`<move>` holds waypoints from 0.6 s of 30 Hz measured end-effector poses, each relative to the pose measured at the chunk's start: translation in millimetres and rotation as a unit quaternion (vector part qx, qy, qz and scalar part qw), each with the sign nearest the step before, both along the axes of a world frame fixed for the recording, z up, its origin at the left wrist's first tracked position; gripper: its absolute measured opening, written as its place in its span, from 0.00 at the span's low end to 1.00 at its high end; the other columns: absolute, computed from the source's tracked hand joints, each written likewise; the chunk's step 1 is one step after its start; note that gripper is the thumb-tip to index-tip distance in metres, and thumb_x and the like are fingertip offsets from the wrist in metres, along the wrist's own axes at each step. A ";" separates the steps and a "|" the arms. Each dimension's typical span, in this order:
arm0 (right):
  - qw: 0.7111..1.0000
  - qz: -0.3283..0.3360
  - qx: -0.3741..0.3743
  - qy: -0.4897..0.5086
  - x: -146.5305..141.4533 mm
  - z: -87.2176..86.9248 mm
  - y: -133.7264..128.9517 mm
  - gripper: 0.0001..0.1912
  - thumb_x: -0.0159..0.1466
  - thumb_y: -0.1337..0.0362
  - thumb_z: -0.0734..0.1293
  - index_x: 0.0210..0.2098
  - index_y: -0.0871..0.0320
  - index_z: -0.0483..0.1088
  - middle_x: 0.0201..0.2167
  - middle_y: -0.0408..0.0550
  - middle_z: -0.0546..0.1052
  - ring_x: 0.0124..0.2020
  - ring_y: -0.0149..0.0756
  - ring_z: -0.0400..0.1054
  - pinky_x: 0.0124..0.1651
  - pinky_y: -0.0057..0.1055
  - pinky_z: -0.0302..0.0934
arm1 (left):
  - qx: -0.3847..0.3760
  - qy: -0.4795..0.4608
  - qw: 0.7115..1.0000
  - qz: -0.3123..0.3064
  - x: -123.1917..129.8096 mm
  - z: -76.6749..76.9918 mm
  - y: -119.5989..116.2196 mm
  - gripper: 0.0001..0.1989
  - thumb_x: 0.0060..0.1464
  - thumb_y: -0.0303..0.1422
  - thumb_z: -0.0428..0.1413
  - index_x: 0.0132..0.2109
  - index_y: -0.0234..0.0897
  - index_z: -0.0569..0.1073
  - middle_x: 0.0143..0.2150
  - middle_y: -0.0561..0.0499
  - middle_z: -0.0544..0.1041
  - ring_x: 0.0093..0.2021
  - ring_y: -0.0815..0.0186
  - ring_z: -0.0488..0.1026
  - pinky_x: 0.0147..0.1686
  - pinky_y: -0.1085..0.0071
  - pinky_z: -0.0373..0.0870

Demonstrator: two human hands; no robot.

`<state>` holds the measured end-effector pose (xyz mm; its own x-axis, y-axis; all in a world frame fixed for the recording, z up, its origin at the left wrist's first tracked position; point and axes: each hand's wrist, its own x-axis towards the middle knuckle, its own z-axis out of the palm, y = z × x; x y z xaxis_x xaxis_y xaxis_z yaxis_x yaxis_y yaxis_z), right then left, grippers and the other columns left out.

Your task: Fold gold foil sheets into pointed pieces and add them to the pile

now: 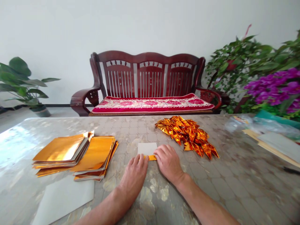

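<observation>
A small sheet of foil paper (147, 148) lies on the table between my hands, its pale grey side up and its near edge turned over into a gold strip. My left hand (136, 168) has its fingers closed on the left end of that strip. On the right end, the fingers of my right hand (169, 161) are bent and pressed down. Beyond my right hand sits a pile of folded gold foil pieces (187, 134). Two stacks of gold foil sheets (61, 148) lie to the left of my left hand.
A loose grey sheet (65, 200) rests at the near left of the patterned table (225, 193). At the right are clear plastic wrapping (241, 122), flat card (278, 143) and a dark object (291, 170). A wooden bench (150, 75) stands behind, with plants on both sides.
</observation>
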<state>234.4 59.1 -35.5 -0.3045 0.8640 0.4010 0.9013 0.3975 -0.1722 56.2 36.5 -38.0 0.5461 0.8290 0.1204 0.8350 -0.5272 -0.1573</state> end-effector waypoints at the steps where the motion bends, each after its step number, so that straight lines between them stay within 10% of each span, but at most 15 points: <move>1: 1.000 0.023 0.002 0.005 -1.5 0.4 -1.9 0.08 0.69 0.68 0.62 0.37 0.56 0.72 0.38 0.47 0.74 0.41 0.39 0.62 0.46 0.34 0.54 | -0.003 -0.007 1.000 0.002 0.0 0.9 0.2 0.19 0.60 0.22 0.48 0.57 0.34 0.67 0.49 0.43 0.73 0.52 0.58 0.70 0.50 0.63 0.71; 18: 0.989 0.065 -0.056 -0.118 -17.9 9.0 -15.6 0.11 0.69 0.69 0.61 0.47 0.53 0.72 0.40 0.49 0.73 0.43 0.40 0.64 0.44 0.36 0.56 | 0.036 0.046 0.998 0.017 1.9 -7.6 -8.1 0.25 0.58 0.20 0.46 0.61 0.30 0.68 0.62 0.35 0.69 0.62 0.54 0.67 0.62 0.54 0.62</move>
